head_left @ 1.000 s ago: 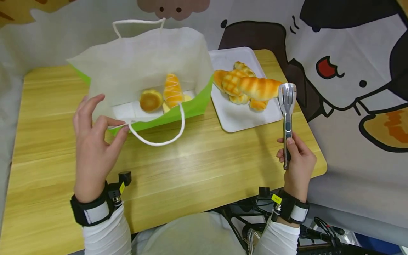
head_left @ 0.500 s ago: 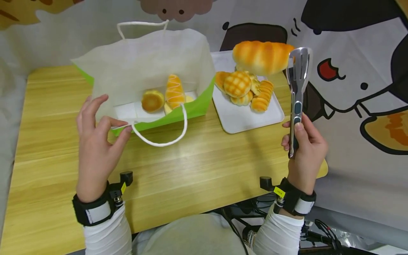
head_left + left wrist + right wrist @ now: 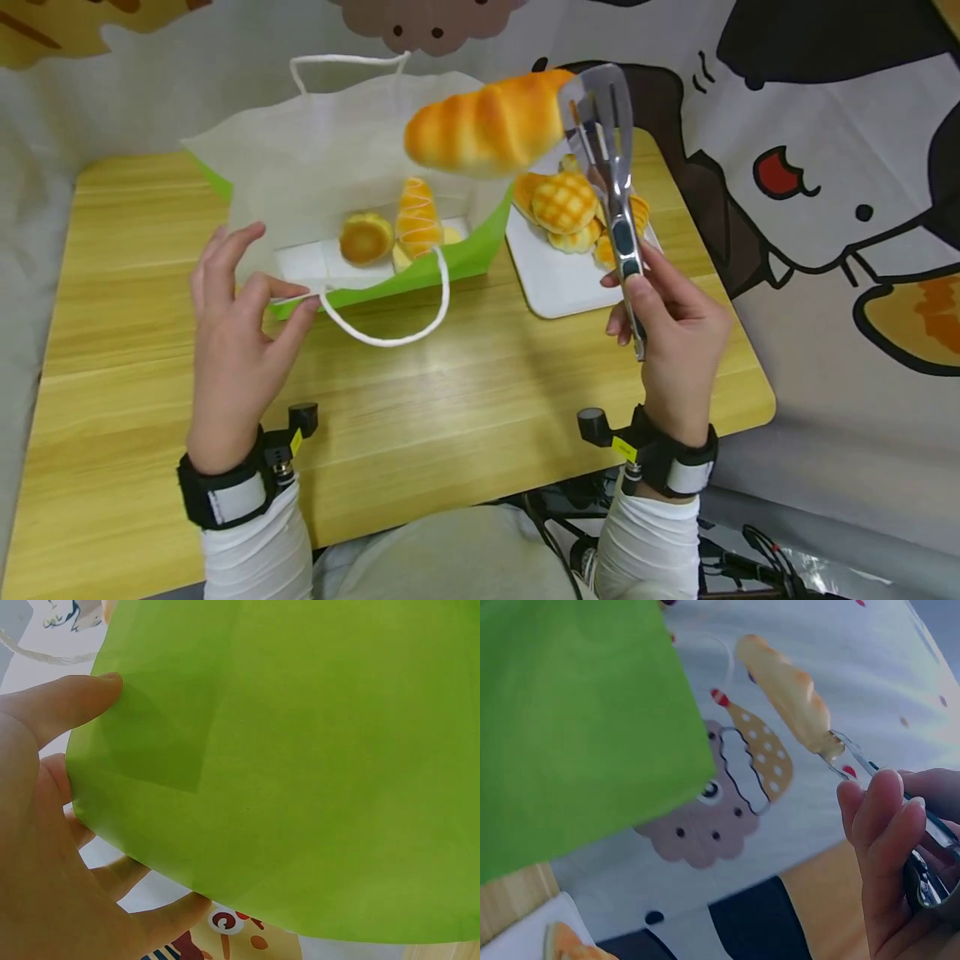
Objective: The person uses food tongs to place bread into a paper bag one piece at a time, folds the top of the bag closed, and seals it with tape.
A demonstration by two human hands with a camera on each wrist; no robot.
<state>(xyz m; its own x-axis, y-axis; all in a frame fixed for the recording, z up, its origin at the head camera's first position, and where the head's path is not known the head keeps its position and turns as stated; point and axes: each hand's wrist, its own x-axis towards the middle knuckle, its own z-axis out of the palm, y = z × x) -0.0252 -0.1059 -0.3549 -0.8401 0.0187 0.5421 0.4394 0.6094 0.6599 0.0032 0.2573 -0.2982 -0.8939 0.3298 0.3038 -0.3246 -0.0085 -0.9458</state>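
Note:
My left hand (image 3: 243,342) pinches the near edge of a green paper bag (image 3: 465,254) between thumb and index finger. The bag stands wide, showing its white inside. A round bun (image 3: 366,239) and an iced, cone-shaped bread (image 3: 417,218) lie in it, with paler pieces partly hidden beneath. With my right hand (image 3: 678,337) I hold metal tongs (image 3: 617,187), thumb along the handle. Their tips grip one end of a long ridged bread roll (image 3: 487,125), raised above the right side of the bag. In the right wrist view the roll (image 3: 784,694) sticks out beyond the tong tips.
A white tray (image 3: 551,296) right of the bag carries several breads, among them a criss-cross bun (image 3: 564,203). White rope handles (image 3: 386,342) loop from the bag. The wooden table (image 3: 420,433) ends at a cartoon-printed cloth (image 3: 810,275) behind and to the right.
The right hand has lifted the roll off the tray's pile with the tongs, then swung it left toward the bag. The left hand keeps its pinch on the bag's edge.

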